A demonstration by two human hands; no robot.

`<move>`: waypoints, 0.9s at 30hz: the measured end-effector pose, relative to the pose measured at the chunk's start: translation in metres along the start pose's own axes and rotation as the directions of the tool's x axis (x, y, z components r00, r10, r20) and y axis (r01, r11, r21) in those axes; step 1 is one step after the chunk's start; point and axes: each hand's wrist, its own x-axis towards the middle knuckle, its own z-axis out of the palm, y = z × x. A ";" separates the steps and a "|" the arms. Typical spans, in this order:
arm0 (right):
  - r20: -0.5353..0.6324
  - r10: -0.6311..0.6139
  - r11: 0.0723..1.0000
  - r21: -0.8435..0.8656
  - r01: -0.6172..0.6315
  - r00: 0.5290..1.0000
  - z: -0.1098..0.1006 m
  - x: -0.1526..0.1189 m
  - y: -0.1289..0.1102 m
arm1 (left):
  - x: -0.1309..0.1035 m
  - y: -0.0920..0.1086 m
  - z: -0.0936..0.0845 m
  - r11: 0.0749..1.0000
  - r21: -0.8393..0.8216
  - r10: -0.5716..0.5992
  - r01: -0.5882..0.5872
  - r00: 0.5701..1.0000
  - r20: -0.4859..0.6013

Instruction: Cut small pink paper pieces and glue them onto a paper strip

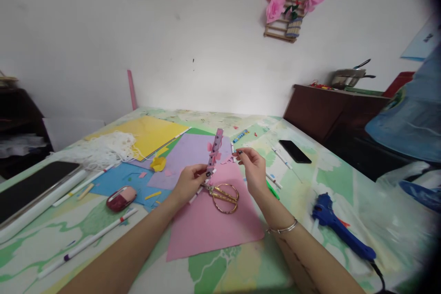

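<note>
My left hand (pixel 190 184) is closed on the lower end of a purple dotted strip (pixel 215 149), which stands upright with small pink pieces on it. To the right, my right hand (pixel 252 167) has its thumb and fingers pinched together; what they hold, if anything, is too small to make out. Gold-handled scissors (pixel 224 198) lie below the strip on a pink sheet (pixel 213 234), their blades partly hidden near my left hand. Small pink scraps (pixel 228 161) are between the two hands. A lilac sheet (pixel 182 149) lies behind my left hand.
Blue glue gun (pixel 339 229) and black phone (pixel 295 151) lie right. Left are white string (pixel 110 147), a yellow sheet (pixel 148 131), a blue sheet (pixel 120 183), a maroon-pink object (pixel 121 198), white markers (pixel 89 241) and a dark tablet-like object (pixel 31 188). A plastic bag (pixel 396 220) sits far right.
</note>
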 end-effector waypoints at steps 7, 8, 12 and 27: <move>0.082 0.058 0.994 -0.097 -0.050 0.995 -0.002 0.006 0.019 | 0.006 0.002 -0.012 0.993 0.116 0.040 -0.026 0.992 -0.120; 0.094 0.063 0.992 -0.112 -0.052 0.994 -0.002 0.007 0.021 | 0.008 0.004 -0.013 0.990 0.140 0.052 -0.035 0.991 -0.123; 0.102 0.075 0.985 -0.162 -0.058 0.992 -0.005 0.009 0.023 | 0.027 0.016 -0.011 0.948 0.309 0.105 -0.075 0.991 -0.082; 0.203 -0.067 0.846 -0.507 0.164 0.977 0.005 -0.015 0.007 | 0.205 -0.007 0.040 0.840 0.542 -0.021 0.000 0.999 0.031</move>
